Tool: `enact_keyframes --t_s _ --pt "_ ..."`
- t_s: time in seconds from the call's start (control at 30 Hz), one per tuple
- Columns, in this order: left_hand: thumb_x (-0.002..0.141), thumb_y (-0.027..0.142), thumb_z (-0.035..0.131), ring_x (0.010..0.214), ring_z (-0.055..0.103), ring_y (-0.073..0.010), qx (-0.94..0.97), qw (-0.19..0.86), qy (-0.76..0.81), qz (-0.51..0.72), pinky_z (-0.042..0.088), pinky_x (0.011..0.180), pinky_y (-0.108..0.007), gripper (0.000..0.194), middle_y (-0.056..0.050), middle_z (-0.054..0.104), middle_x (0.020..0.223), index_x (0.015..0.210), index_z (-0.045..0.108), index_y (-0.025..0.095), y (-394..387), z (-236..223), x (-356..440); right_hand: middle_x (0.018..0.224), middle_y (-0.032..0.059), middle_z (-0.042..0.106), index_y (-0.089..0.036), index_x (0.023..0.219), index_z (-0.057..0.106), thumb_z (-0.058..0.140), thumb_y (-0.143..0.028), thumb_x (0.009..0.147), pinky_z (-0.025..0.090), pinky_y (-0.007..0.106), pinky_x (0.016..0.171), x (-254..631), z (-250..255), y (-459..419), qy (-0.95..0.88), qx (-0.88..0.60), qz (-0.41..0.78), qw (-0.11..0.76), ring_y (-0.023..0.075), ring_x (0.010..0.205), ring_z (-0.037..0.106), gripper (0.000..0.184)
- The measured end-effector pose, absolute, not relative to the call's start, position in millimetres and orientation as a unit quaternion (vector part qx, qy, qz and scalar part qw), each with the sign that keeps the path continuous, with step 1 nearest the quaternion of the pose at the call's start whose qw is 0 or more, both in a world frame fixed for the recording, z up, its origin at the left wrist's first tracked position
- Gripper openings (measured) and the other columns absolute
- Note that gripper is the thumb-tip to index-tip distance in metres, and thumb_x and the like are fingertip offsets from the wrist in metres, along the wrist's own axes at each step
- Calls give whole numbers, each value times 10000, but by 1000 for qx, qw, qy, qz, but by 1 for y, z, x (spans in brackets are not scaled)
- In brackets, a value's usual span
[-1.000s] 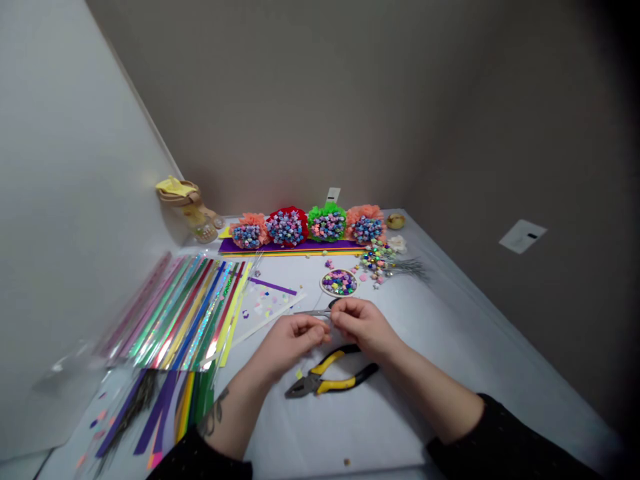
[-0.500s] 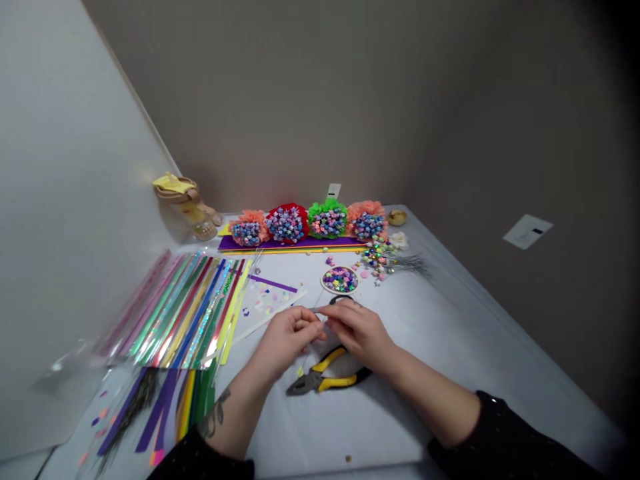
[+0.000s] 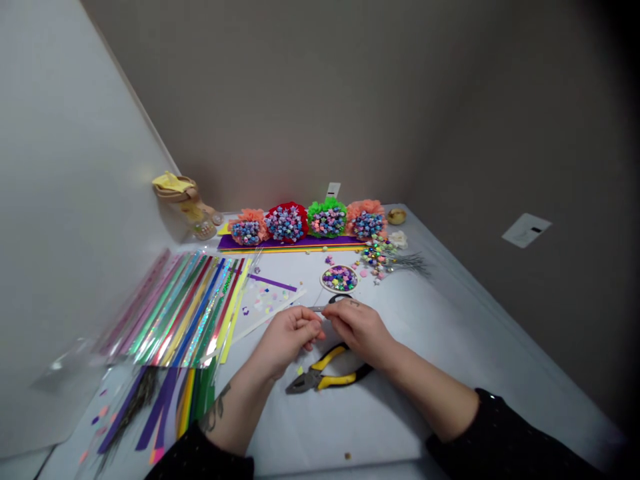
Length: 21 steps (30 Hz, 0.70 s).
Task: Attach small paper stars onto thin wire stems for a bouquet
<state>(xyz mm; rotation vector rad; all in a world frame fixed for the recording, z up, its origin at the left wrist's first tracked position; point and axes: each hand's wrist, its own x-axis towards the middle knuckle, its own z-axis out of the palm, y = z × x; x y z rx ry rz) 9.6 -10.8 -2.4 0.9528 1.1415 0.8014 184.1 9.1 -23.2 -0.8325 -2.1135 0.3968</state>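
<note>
Hands at a craft table, with scissors and pliers

Left hand (image 3: 295, 337): held above the table (image 3: 440, 400), fingers curled and thumb brought in towards them. Right hand (image 3: 363, 333): held just beside it, thumb and forefinger drawn close together, the other fingers folded. Whether anything is gripped in either hand cannot be told; the fingertips are too small to be read.

Scissors (image 3: 319, 309): placed just beyond the hands, dark handle loop partly covered by the right hand, grey blade pointed left.

Pliers (image 3: 313, 378): laid flat on the near side of the hands, nose to the left, yellow and black handles spread apart, their ends partly hidden by the right wrist.

Dish (image 3: 323, 281): set beyond the scissors, filled with small coloured stars (image 3: 341, 279). More stars are scattered to its right, beside a bundle of wires (image 3: 410, 263).

Four bouquets, ranged along the far edge: left peach (image 3: 247, 231), red (image 3: 287, 223), green (image 3: 327, 219) and right peach (image 3: 367, 221). Stacked coloured sheets (image 3: 310, 244) are seen in front of them.

Strips (image 3: 185, 313): many colours, partly covered by clear wrapping, spread at the left.
</note>
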Motion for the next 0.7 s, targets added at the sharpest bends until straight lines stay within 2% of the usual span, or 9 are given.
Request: enact_keyframes --t_s 0.27,0.5,0.6,0.7 --pt "657 322 694 454 454 -54 393 692 486 361 343 472 -178 228 11 615 582 734 568 148 -11 0 11 798 61 680 -186 960 606 478 -137 876 510 267 672 184 -21 8 -833 -336 166 407 156 743 625 160" --pt "650 324 711 455 450 -53 381 705 481 356 334 464 -175 241 15 599 574 738 580 142 -12 -1 10 777 58 668 -197 946 608 422 -113 879 506 276 672 185 -21 8 -837 -336 164 400 157 744 622 215" --pt "660 317 707 455 452 -52 384 705 490 339 342 470 -177 232 6 607 595 748 597 132 -11 -2 9 840 61 672 -202 997 580 443 -131 865 506 278 685 186 -22 6 -811 -360 208 412 158 768 629 203" --pt "688 322 680 446 445 -48 409 668 512 352 342 472 -177 214 5 616 604 723 593 130 -10 -2 9 765 30 630 -191 931 549 503 -180 828 472 243 576 183 -20 4 -734 -437 292 430 133 631 587 113"
